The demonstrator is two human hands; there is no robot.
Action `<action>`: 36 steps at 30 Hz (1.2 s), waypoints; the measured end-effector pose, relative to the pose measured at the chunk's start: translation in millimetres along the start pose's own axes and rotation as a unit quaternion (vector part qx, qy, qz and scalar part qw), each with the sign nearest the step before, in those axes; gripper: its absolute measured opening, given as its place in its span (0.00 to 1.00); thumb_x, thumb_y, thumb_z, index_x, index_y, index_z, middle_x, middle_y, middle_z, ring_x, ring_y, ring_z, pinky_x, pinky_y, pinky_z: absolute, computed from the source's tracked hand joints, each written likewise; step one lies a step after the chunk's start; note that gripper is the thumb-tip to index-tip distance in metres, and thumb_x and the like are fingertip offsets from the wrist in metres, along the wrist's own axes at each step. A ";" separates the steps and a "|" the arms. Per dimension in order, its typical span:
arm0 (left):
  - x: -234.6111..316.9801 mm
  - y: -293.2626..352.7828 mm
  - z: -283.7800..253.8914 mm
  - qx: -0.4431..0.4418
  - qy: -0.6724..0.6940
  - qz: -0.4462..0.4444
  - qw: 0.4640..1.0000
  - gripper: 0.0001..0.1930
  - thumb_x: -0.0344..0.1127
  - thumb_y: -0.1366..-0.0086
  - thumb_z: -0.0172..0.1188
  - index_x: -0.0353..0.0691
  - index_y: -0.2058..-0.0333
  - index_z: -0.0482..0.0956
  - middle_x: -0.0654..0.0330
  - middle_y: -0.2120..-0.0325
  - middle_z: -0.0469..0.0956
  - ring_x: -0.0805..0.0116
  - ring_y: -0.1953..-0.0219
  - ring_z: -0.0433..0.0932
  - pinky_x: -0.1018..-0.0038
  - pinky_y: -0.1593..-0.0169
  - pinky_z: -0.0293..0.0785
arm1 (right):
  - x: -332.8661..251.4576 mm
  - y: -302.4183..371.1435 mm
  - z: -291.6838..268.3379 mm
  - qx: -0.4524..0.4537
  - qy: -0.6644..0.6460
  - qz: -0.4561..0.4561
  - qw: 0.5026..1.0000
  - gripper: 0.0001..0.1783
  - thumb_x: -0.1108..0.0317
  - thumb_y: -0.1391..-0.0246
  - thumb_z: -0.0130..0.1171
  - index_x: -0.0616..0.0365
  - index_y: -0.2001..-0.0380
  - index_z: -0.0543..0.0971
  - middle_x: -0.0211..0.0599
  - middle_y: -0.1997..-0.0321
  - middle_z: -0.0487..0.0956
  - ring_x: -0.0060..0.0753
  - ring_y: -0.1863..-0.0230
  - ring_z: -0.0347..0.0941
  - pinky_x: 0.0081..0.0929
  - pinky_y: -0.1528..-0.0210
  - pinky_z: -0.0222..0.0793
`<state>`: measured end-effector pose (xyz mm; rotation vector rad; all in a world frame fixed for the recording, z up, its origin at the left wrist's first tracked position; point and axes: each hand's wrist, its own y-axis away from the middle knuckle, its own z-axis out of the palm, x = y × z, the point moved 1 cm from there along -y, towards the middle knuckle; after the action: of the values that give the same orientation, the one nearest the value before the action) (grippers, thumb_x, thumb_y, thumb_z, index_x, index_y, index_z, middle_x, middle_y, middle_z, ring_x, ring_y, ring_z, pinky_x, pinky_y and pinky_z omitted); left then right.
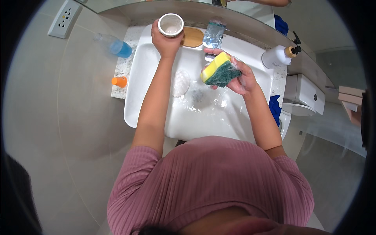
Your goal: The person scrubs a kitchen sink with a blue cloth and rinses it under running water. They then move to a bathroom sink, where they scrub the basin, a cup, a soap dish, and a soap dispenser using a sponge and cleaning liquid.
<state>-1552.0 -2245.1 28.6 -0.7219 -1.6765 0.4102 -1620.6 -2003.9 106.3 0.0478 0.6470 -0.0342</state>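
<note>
Bright, even light, wet glare in the sink (149, 66), fisheye-bent dark rim

— What is surrounding the white sink (145, 113)?
— Pale grey tiles are covering the floor (70, 129); a socket (65, 18) is sitting on the wall, left.
— And right?
— A white toilet (303, 98) is standing there.

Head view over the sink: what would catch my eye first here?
The yellow-and-green scouring sponge, foamy, gripped in the right hand above the white rectangular basin. Next, the small white round cup that the left hand holds at the basin's far rim. A clear bottle of blue liquid lies on the speckled counter to the left.
</note>
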 end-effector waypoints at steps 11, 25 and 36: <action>41.0 90.8 -50.2 -0.082 0.092 -0.064 0.990 0.37 0.33 0.65 0.78 0.39 0.54 0.68 0.55 0.57 0.74 0.62 0.55 0.75 0.70 0.52 0.72 | -1.1 -9.6 -5.8 0.034 0.007 -0.009 0.999 0.34 0.52 0.42 0.48 0.62 0.39 0.58 0.46 0.48 0.70 0.44 0.51 0.72 0.50 0.57 0.72; 40.9 160.8 -12.9 -0.410 0.099 -0.237 0.875 0.39 0.47 0.59 0.73 0.35 0.51 0.66 0.50 0.59 0.77 0.57 0.56 0.78 0.68 0.55 0.73 | -12.1 -12.3 -0.1 0.047 -0.006 -0.014 0.999 0.28 0.55 0.42 0.51 0.63 0.45 0.65 0.47 0.49 0.72 0.43 0.48 0.70 0.42 0.47 0.69; 13.9 170.5 -12.3 -0.387 0.384 -0.683 0.487 0.26 0.51 0.37 0.54 0.40 0.47 0.66 0.55 0.54 0.75 0.61 0.55 0.77 0.61 0.53 0.74 | 46.3 41.0 -60.6 0.316 0.457 -0.001 0.832 0.18 0.63 0.50 0.61 0.54 0.55 0.77 0.36 0.59 0.77 0.35 0.57 0.72 0.30 0.54 0.68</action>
<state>-1500.9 -2110.4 -64.5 0.1028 -0.9495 -1.6862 -1618.3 -1960.4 31.5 0.7460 1.5811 -0.2391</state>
